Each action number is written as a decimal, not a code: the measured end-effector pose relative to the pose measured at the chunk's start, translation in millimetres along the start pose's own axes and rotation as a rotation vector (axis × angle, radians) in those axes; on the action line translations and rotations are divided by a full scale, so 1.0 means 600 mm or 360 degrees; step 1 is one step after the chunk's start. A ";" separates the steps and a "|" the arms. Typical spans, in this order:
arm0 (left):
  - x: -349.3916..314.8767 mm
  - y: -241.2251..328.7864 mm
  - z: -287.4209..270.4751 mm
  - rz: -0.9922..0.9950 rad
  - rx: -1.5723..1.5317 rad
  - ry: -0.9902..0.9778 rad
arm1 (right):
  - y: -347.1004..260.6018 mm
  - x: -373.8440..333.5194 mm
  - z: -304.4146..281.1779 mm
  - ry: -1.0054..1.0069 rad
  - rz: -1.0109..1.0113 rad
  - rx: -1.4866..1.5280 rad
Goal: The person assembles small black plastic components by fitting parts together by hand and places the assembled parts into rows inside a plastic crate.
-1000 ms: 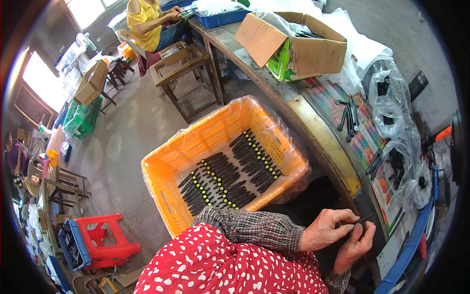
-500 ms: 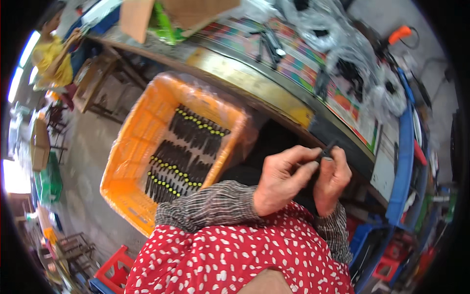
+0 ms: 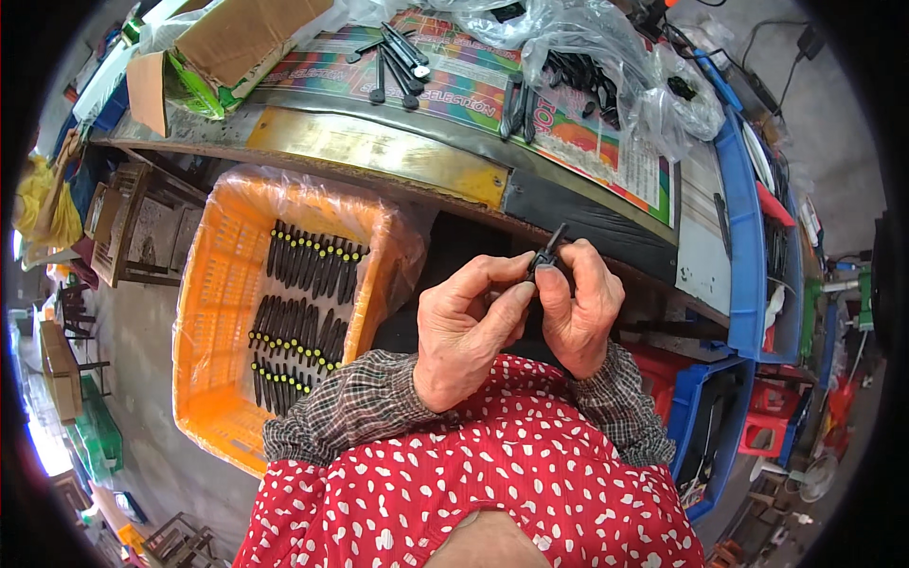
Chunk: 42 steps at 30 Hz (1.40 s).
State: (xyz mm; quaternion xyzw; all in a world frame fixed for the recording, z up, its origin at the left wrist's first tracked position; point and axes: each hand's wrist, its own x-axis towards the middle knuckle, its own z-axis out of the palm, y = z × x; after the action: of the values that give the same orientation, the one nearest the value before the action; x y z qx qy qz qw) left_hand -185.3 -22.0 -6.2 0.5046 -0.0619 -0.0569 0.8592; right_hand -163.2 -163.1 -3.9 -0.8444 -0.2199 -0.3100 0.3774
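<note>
We note a worn workbench point(image 3: 218, 128), its edge faced in part by a yellow metal plate point(image 3: 379, 156), with a colourful printed sheet point(image 3: 473, 71) laid on top. On the sheet we find a loose cluster of black rods point(image 3: 402, 71) and, farther right, clear plastic bags point(image 3: 606, 43) holding dark parts.

Below the bench, to the person's left, stands an orange crate point(image 3: 204, 322) lined with clear film; black pieces with yellow-green dots point(image 3: 295, 327) lie in rows inside.

The small black part point(image 3: 543, 262) is held over the lap, just off the bench edge, its thin end pointing up and rightward. We find the left hand point(image 3: 464, 327) pinching it between thumb and forefinger; the right hand point(image 3: 584, 308) pinches it from the other side, thumb nearest us. The exact contact is partly hidden by the fingers.

For good handling we would advise keeping the left pinch steady, letting the right fingertips do the fine work, and holding the part clear of the bench edge. We judge that so slim a piece could twist or slip under uneven pressure.
</note>
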 end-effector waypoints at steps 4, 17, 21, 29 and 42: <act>0.000 0.003 0.006 0.0042 0.0037 0.0006 | 0.000 -0.003 0.005 0.0053 0.0101 0.0100; 0.006 0.002 -0.002 -0.0006 0.0008 0.0041 | -0.002 0.000 0.004 -0.0071 0.0153 0.0190; 0.004 0.002 -0.008 -0.0035 0.0014 0.0006 | 0.002 -0.001 0.004 -0.0071 0.0105 0.0128; -0.001 0.002 -0.002 -0.0017 0.0047 -0.0007 | 0.001 -0.008 0.009 0.0059 0.0110 0.0157; 0.003 0.001 -0.015 -0.0076 -0.0077 -0.0004 | -0.002 -0.003 0.011 -0.0111 0.0240 0.0324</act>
State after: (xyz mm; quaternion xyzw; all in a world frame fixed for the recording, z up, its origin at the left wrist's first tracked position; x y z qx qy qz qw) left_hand -182.1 -14.5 -9.8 0.4848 -0.0496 -0.0797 0.8696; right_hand -163.0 -157.7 -7.9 -0.8262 -0.1990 -0.2272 0.4756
